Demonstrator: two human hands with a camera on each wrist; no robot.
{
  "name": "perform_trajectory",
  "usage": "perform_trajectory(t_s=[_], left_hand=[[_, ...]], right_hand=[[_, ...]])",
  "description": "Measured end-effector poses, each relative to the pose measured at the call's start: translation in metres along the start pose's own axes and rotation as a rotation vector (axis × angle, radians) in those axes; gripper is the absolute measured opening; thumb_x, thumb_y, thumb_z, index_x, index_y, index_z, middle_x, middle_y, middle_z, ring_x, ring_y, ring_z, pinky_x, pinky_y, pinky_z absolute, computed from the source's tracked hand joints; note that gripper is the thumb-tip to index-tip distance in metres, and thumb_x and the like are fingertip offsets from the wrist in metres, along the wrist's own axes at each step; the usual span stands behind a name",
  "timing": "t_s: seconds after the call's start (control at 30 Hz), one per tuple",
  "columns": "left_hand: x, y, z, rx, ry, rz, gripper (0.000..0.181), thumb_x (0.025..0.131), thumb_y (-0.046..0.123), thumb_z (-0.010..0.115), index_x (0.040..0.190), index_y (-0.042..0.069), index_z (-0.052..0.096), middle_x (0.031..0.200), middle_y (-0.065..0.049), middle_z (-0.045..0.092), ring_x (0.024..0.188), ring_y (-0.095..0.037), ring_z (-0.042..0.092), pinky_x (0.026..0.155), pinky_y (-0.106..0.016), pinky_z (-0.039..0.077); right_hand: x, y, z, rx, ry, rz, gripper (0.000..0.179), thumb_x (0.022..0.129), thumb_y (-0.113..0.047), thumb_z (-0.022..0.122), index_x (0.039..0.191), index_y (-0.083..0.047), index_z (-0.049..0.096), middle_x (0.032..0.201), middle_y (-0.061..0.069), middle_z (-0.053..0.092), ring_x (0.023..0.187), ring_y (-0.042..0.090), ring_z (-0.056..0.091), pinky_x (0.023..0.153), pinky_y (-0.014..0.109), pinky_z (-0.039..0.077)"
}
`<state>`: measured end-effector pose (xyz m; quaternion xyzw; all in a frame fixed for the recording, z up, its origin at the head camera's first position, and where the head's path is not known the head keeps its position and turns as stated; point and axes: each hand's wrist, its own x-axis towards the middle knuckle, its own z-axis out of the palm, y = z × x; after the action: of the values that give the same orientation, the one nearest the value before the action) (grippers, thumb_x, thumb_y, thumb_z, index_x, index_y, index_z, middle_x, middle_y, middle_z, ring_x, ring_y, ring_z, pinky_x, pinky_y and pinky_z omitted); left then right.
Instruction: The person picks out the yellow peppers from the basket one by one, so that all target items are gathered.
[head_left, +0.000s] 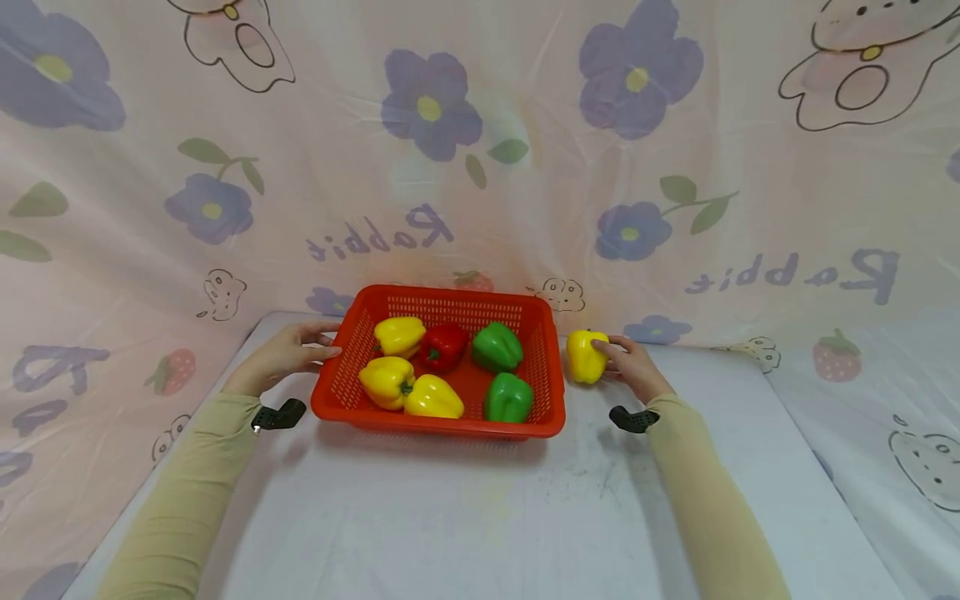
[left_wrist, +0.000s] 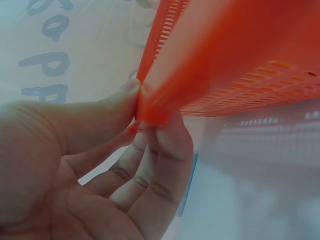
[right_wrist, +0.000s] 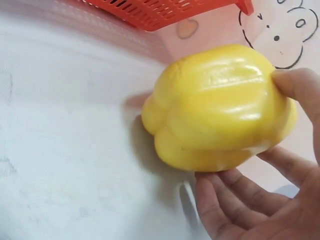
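A red plastic basket (head_left: 450, 427) with slotted walls holds several bell peppers: yellow ones such as the yellow bell pepper (head_left: 400, 337), a red bell pepper (head_left: 444, 347), and two green ones, one being the green bell pepper (head_left: 508, 398). My left hand (head_left: 287, 357) pinches the basket's left rim between thumb and fingers, which the left wrist view shows closely. Just outside the basket's right side, my right hand (head_left: 633, 367) grips another yellow bell pepper (right_wrist: 220, 110), thumb on one side and fingers on the other. Whether that pepper touches the table cannot be told.
A white-covered table (head_left: 480, 517) lies under the basket. Behind it hangs a pale curtain (head_left: 525, 192) printed with flowers and rabbits. Each wrist carries a black device, such as the right wrist device (head_left: 633, 419).
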<state>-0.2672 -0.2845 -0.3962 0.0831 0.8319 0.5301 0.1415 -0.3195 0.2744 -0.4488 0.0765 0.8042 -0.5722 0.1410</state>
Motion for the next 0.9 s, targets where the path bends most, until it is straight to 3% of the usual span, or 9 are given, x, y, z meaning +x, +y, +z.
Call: perform_trajectory(t_s=[0.53, 0.9], left_hand=[[0.0009, 0.0006, -0.0003, 0.001, -0.015, -0.002, 0.058, 0.094, 0.012, 0.061, 0.143, -0.003, 0.036, 0.122, -0.027, 0.049, 0.096, -0.028, 0.060, 0.080, -0.038, 0.055], [0.0019, 0.0016, -0.0006, -0.001, -0.019, 0.002, 0.057, 0.095, 0.010, 0.060, 0.143, -0.005, 0.035, 0.121, -0.028, 0.048, 0.093, -0.024, 0.061, 0.079, -0.036, 0.055]], right_hand=[[0.0100, 0.0096, -0.0026, 0.018, -0.033, -0.002, 0.082, 0.094, -0.054, 0.051, 0.148, 0.002, 0.026, 0.143, 0.023, 0.036, 0.119, 0.036, 0.046, 0.104, 0.044, 0.039], [0.0080, 0.0065, -0.0031, 0.005, -0.045, 0.004, 0.079, 0.095, -0.053, 0.050, 0.147, 0.002, 0.028, 0.140, 0.022, 0.037, 0.108, 0.029, 0.048, 0.102, 0.042, 0.040]])
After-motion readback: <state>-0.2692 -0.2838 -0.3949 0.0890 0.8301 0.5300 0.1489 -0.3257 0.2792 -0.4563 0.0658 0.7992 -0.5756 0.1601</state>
